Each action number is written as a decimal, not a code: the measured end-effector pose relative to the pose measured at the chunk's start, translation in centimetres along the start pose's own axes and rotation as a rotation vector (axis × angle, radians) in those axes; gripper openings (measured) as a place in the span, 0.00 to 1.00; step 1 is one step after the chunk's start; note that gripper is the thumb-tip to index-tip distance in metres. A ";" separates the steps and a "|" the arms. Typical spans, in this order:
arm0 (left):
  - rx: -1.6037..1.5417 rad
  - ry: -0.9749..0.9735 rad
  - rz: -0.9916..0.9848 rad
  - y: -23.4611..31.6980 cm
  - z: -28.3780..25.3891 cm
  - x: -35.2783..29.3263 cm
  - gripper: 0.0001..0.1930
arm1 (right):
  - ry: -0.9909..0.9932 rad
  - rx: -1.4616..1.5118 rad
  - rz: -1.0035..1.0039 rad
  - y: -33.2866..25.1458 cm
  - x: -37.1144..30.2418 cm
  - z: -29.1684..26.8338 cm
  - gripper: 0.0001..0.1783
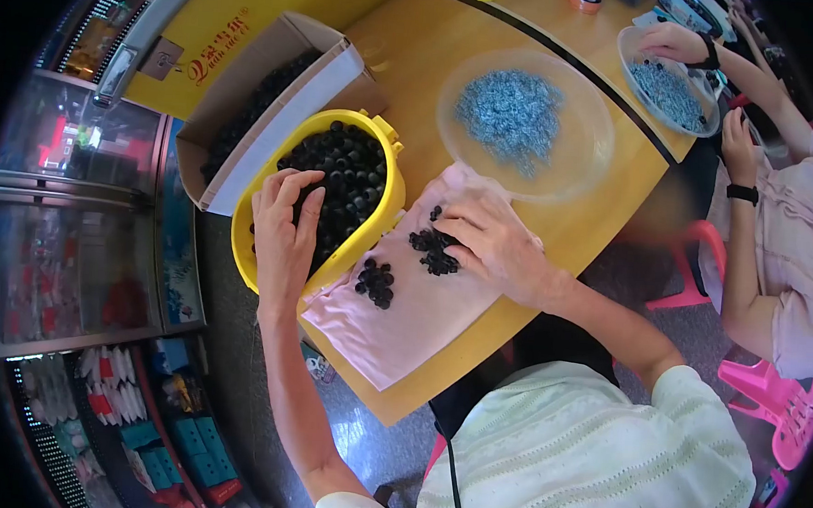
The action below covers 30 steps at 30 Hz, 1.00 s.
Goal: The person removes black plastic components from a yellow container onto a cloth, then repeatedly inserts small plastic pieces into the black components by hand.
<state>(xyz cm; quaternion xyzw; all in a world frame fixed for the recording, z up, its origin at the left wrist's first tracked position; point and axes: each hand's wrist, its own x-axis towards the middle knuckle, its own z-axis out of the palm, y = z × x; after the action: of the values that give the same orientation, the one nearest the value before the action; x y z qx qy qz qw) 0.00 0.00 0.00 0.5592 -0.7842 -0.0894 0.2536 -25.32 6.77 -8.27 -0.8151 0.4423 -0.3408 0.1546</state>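
Black pieces [348,168], pink cloth [412,319]

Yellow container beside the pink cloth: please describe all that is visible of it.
The yellow container is oblong with rounded ends, apparently plastic, with projections on its far right rim. Its open top faces up, showing many small black pieces. It sits between a cardboard box and a pink cloth; the left hand reaches over it, contact unclear.

Pink stools [765,391], shiny grey floor [360,431], glass-fronted cabinet [75,269]

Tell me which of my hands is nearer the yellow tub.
Your left: the left hand is over the yellow tub; the right hand is to its right, over the pink cloth.
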 end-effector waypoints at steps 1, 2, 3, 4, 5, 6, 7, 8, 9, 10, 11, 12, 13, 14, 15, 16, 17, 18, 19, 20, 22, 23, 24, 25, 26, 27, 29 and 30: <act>-0.003 -0.010 0.017 0.3 -0.1 -0.2 0.10 | -0.024 0.029 0.016 -0.3 0.1 -0.4 0.18; -0.006 -0.020 0.034 0.5 -0.3 -0.5 0.10 | -0.048 0.058 0.032 -0.6 0.3 -0.8 0.19; -0.005 -0.018 0.031 0.7 -0.2 -0.8 0.10 | -0.050 0.060 0.029 -0.5 0.4 -1.0 0.19; -0.004 -0.030 0.034 0.8 -0.1 -1.1 0.10 | -0.011 0.091 0.022 -0.3 0.6 -1.1 0.19; -0.002 -0.042 0.038 1.0 -0.2 -1.4 0.09 | 0.029 0.123 0.015 -0.2 0.9 -1.4 0.19; -0.054 -0.079 -0.027 1.2 -0.2 -1.6 0.11 | 0.027 0.124 0.020 -0.4 1.6 -2.0 0.19; -0.058 -0.083 -0.025 1.5 -0.6 -1.9 0.11 | 0.033 0.160 -0.009 -1.1 2.7 -3.1 0.20; -0.094 -0.074 -0.024 2.0 -1.1 -2.1 0.14 | 0.040 0.197 -0.038 -1.7 3.8 -3.9 0.20; -0.121 -0.058 -0.028 2.3 -1.7 -2.4 0.18 | 0.042 0.202 -0.043 -2.1 5.2 -4.0 0.20; -0.117 -0.053 -0.027 2.0 -2.4 -2.6 0.18 | 0.029 0.245 -0.097 -2.3 6.6 -4.1 0.21; -0.064 -0.083 -0.039 1.4 -3.3 -2.7 0.23 | 0.015 0.288 -0.151 -2.6 8.0 -4.1 0.22; -0.007 -0.112 -0.057 0.9 -4.3 -2.9 0.29 | 0.014 0.295 -0.160 -2.9 9.4 -4.0 0.22; -0.009 -0.112 -0.056 0.7 -4.6 -2.9 0.29 | -0.119 0.272 -0.102 -3.1 10.6 -4.0 0.24; 0.036 -0.182 -0.172 0.6 -4.8 -2.8 0.34 | -0.251 0.248 -0.043 -3.0 11.7 -3.7 0.26; 0.081 -0.248 -0.282 0.7 -5.3 -2.5 0.39 | -0.246 0.242 -0.043 -3.0 13.0 -3.7 0.26; 0.031 -0.248 -0.291 -0.5 -5.2 -2.6 0.45 | -0.389 0.112 -0.013 -3.0 14.5 -3.1 0.30; 0.038 -0.243 -0.295 -1.1 -5.0 -3.1 0.45 | -0.529 -0.021 0.018 -3.3 15.4 -2.6 0.33; 0.078 -0.269 -0.273 -1.4 -4.4 -3.3 0.47 | -0.530 -0.025 0.017 -3.5 15.8 -2.2 0.33; 0.118 -0.295 -0.251 -1.6 -4.1 -3.4 0.48 | -0.546 -0.093 -0.009 -3.6 16.1 -1.7 0.37; 0.098 -0.270 -0.251 -1.7 -3.8 -3.3 0.52 | -0.563 -0.162 -0.036 -3.6 16.3 -1.2 0.40; 0.165 -0.248 -0.247 -1.5 -3.2 -3.5 0.49 | -0.531 -0.165 -0.044 -3.7 16.5 -0.3 0.43; 0.235 -0.228 -0.241 -1.5 -2.8 -3.5 0.47 | -0.496 -0.166 -0.050 -3.7 16.6 0.3 0.45; 0.229 -0.224 -0.239 -1.9 -2.1 -3.3 0.47 | -0.497 -0.173 -0.050 -3.4 16.3 1.1 0.45; 0.170 -0.162 -0.277 -2.4 -1.5 -3.3 0.48 | -0.355 -0.106 -0.018 -3.3 16.0 2.1 0.44; 0.111 -0.101 -0.316 -2.6 -1.1 -3.1 0.49 | -0.212 -0.039 0.014 -3.1 15.8 3.0 0.43; 0.110 -0.099 -0.320 -2.7 -0.8 -2.8 0.49 | -0.216 -0.039 0.011 -3.2 15.9 3.5 0.43; 0.075 -0.037 -0.426 -2.8 -0.2 -2.0 0.48 | -0.147 0.132 0.164 -3.5 16.5 4.7 0.39; 0.104 0.012 -0.439 -2.6 0.4 -1.7 0.43 | -0.205 0.135 0.255 -4.1 16.9 4.6 0.34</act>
<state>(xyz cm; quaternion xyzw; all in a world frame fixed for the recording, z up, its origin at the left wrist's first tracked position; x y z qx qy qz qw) 2.33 0.54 -1.97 0.7293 -0.6458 -0.0987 0.2034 -13.29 -5.14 -2.21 -0.7706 0.5002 -0.2623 0.2951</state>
